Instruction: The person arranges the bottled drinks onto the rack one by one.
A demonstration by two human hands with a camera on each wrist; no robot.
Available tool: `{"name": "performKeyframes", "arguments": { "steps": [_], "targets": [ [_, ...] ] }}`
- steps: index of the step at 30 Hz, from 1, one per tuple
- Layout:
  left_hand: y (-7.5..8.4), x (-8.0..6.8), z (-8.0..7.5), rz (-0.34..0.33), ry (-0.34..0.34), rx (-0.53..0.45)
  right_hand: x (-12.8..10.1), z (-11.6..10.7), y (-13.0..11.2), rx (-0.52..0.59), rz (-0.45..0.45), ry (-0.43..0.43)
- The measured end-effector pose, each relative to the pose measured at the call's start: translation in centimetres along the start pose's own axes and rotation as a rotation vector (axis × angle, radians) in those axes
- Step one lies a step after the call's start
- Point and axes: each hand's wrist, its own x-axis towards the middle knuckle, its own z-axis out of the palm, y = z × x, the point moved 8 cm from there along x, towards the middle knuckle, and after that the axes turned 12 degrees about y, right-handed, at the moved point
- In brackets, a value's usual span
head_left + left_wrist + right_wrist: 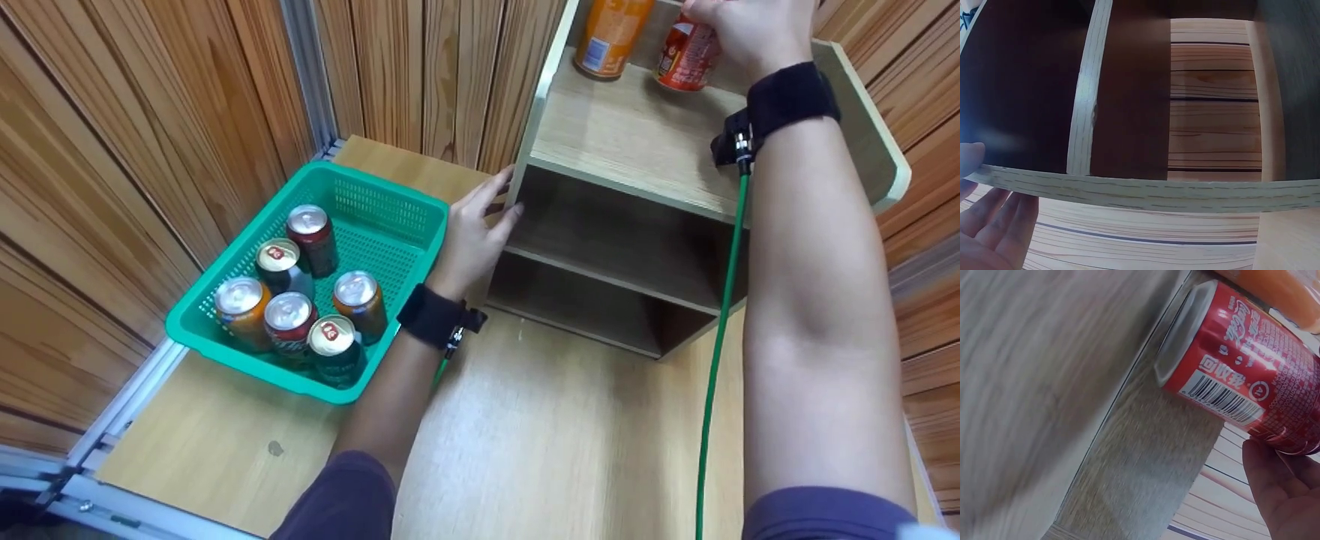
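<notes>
Gripping the red can [687,56] near its top, right hand [763,30] should level it, clear of the orange drink [611,37]; left hand [478,229] pinches shelf unit [630,124], likely bracing.

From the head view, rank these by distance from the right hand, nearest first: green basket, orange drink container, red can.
1. Red can: held in the right hand, above the shelf unit's top board.
2. Orange drink container: just left of the can.
3. Green basket: farthest, lower left, beyond the shelf unit.
</notes>
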Motion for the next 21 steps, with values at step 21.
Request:
{"name": "performKeyframes", "arguments": {
  "steps": [21],
  "targets": [
    [0.00, -0.03, -0.30, -0.023, 0.008, -0.003, 0.21, 0.68, 0.71, -0.032, 0.018, -0.045]
  ]
}}
